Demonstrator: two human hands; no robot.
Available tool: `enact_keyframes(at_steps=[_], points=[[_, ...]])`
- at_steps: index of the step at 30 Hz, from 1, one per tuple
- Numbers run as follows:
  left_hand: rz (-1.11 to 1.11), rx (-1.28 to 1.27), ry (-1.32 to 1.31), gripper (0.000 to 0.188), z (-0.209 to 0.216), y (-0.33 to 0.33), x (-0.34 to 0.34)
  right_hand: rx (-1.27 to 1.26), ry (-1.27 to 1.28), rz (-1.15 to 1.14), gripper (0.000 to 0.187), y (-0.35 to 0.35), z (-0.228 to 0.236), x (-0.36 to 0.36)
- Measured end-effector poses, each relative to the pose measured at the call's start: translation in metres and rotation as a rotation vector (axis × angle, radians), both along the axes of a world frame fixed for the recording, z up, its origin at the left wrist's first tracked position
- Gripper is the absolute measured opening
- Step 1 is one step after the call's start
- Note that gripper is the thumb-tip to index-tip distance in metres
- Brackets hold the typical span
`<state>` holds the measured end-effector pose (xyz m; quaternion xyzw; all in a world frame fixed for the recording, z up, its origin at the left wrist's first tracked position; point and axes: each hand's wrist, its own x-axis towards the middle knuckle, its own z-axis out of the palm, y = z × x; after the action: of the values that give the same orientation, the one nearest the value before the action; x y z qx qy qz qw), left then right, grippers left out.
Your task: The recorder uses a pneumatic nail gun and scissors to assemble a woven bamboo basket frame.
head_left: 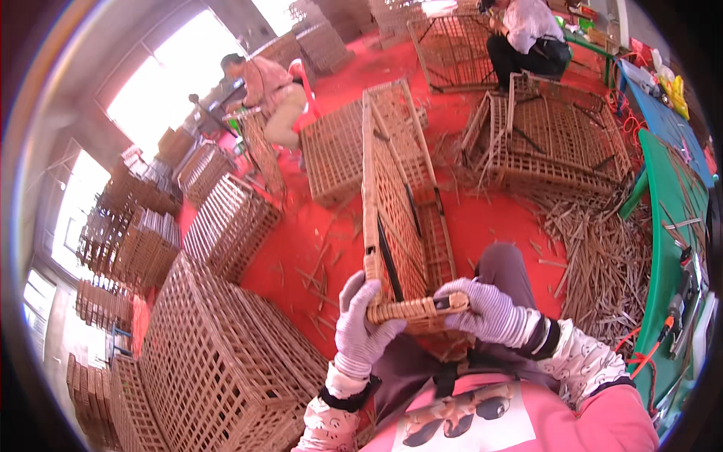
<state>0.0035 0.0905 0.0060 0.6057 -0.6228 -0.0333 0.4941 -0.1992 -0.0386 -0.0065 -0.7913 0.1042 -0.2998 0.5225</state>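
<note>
A brown woven wicker basket point(398, 218) stands tipped on its side before me, with dark straps along its inside. Its near edge point(410, 309) is a bar wound closely with cane strips, close to my lap. My left hand point(358, 324), in a striped glove, is closed around the left corner of this edge, thumb along the winding. At the right end, my right hand point(486, 310), gloved alike, has its fingers closed over the bar. Part of its grip is hidden, and whether it also pinches a strip I cannot tell.
Large woven baskets point(218, 361) stand at my left, with more stacks point(128, 241) behind. Cane scraps point(599, 248) lie heaped on the red floor at right, beside a green table point(655, 188) bearing tools. Two people sit farther off, near an open-weave basket point(557, 135) and the windows.
</note>
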Motion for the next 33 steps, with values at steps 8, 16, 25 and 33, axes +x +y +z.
enact_keyframes(at_steps=[8,16,25,33], points=[[-0.005,0.065,0.327,0.075,-0.009,-0.003,-0.01,-0.116,0.134,-0.078,0.039,0.005,-0.01,-0.002],[-0.005,-0.04,0.174,0.065,-0.007,-0.035,-0.008,0.231,0.098,-0.048,0.046,-0.016,-0.062,0.01],[-0.121,-0.04,0.414,0.081,-0.012,-0.035,-0.028,0.427,-0.21,0.037,0.054,-0.009,-0.037,-0.011],[-0.206,0.159,0.603,0.105,-0.05,-0.047,-0.052,0.07,-0.019,-0.154,0.039,-0.03,0.005,-0.054]])
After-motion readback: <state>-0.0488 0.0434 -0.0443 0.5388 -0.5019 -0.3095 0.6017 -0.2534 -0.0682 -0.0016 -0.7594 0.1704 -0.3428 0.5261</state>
